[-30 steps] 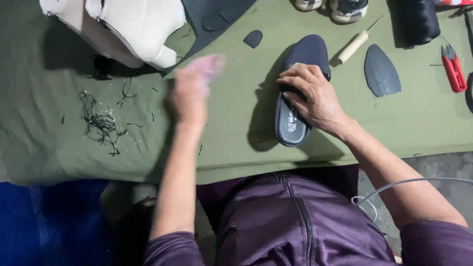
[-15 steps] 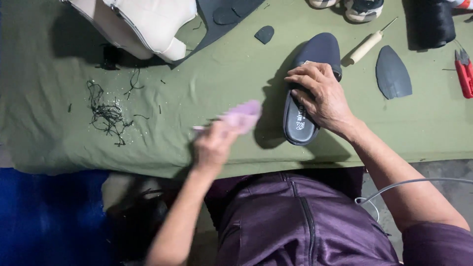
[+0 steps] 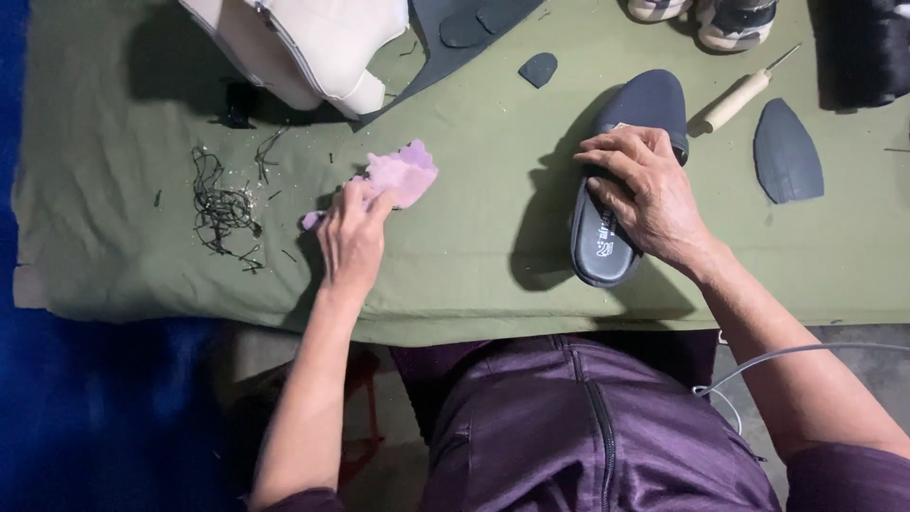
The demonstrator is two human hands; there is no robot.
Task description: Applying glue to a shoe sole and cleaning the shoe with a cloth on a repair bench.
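My left hand [image 3: 349,232] holds a crumpled pale purple cloth [image 3: 398,173] just above the green-covered table [image 3: 474,256], left of centre. My right hand [image 3: 645,185] presses down on a dark grey slip-on shoe [image 3: 626,171] that lies lengthwise on the table, toe pointing away from me. The hand covers the shoe's opening; its heel and insole show below my fingers.
A cream bag [image 3: 303,43] sits at the back left over a dark grey sheet [image 3: 445,38] with cutouts. Tangled black thread scraps [image 3: 223,204] lie at the left. A small grey piece [image 3: 538,68], a wooden-handled awl [image 3: 744,95] and a grey sole-shaped piece [image 3: 785,152] lie around the shoe.
My left hand came back from the far side of the table toward me, picked up the purple cloth, and now holds it out over the table. The right hand stays on the shoe.
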